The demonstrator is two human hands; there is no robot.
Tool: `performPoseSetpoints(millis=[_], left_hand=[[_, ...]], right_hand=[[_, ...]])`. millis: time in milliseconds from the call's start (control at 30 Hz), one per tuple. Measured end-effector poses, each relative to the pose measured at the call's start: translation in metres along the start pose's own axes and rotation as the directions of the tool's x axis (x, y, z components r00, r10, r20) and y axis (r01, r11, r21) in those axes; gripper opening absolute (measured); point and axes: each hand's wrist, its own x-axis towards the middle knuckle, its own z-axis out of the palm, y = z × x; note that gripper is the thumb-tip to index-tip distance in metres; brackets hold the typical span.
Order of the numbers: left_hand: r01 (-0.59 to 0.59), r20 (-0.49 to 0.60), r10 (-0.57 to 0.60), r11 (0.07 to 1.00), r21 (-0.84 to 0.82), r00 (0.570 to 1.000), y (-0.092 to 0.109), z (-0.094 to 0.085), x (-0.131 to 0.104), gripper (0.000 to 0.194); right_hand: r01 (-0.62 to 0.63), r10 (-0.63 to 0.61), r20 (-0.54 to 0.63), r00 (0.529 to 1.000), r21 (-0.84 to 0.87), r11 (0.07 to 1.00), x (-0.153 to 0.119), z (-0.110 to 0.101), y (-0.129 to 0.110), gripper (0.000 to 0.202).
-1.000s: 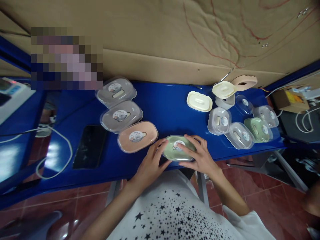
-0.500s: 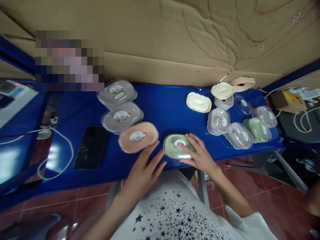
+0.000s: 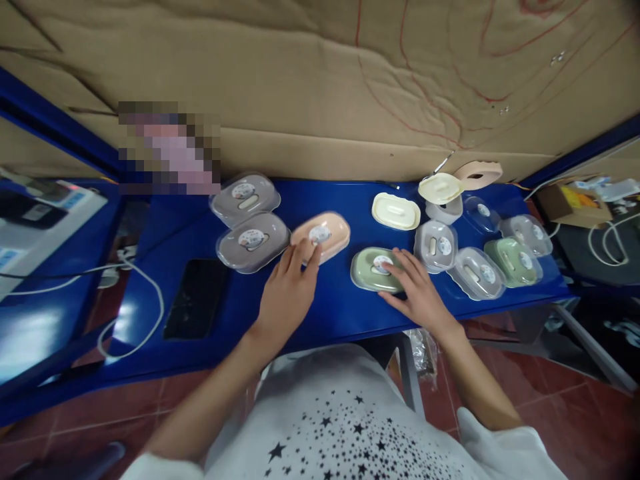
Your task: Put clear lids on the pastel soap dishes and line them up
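Item 1: pink oval plastic soap box with clear lid [image 3: 323, 237], on the blue metal table [image 3: 320, 313]. I read my left hand [image 3: 286, 293] as flat and open, fingertips on the box's near edge, gripping nothing; a steadying touch, I judge.

Item 2: green oval plastic soap box with clear lid [image 3: 374, 269], just right of the pink one. My right hand [image 3: 419, 292] lies open, fingers spread over its right end, pressing, not clasping.

Item 3: two grey lidded soap boxes [image 3: 253, 241], left of the pink.

Item 4: black phone [image 3: 197, 298], near edge.
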Motion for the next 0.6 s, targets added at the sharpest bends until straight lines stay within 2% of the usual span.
performPoseSetpoints(millis=[100,167,233,267,333,433,500,600], left_hand=[[0.023,-0.014,-0.024,0.996,-0.083,1.0,-0.003,0.002,0.027,0.055],[-0.007,-0.038,0.001,0.987,-0.159,0.999,-0.001,0.001,0.028,0.055],[-0.097,-0.038,0.091,0.971,-0.219,0.995,0.005,0.0,0.018,0.051],[-0.139,-0.031,0.136,0.962,-0.234,0.99,0.008,0.0,0.011,0.048],[-0.179,-0.015,0.181,0.955,-0.236,0.983,0.014,0.002,-0.003,0.045],[-0.127,-0.018,0.125,0.973,-0.194,0.992,0.013,0.007,-0.012,0.044],[-0.072,-0.03,0.068,0.983,-0.169,0.997,0.007,0.011,-0.007,0.046],[-0.002,-0.011,0.0,0.99,-0.141,1.0,-0.002,0.016,0.006,0.054]], right_hand=[[0.038,-0.038,0.022,0.999,0.009,0.999,0.002,0.005,-0.014,0.064],[0.083,-0.084,0.069,0.994,0.013,0.996,0.018,0.007,-0.018,0.065],[0.112,-0.114,0.101,0.988,0.022,0.993,0.042,0.005,-0.012,0.063],[0.092,-0.093,0.087,0.992,0.014,0.996,0.054,0.003,-0.005,0.061],[-0.038,0.038,0.003,0.999,-0.055,0.998,0.077,-0.003,0.013,0.057],[-0.251,0.242,-0.068,0.968,-0.217,0.943,0.098,-0.008,0.038,0.048],[-0.274,0.279,-0.024,0.96,-0.295,0.915,0.102,-0.007,0.046,0.039],[-0.236,0.254,0.019,0.967,-0.315,0.919,0.09,0.0,0.041,0.031]])
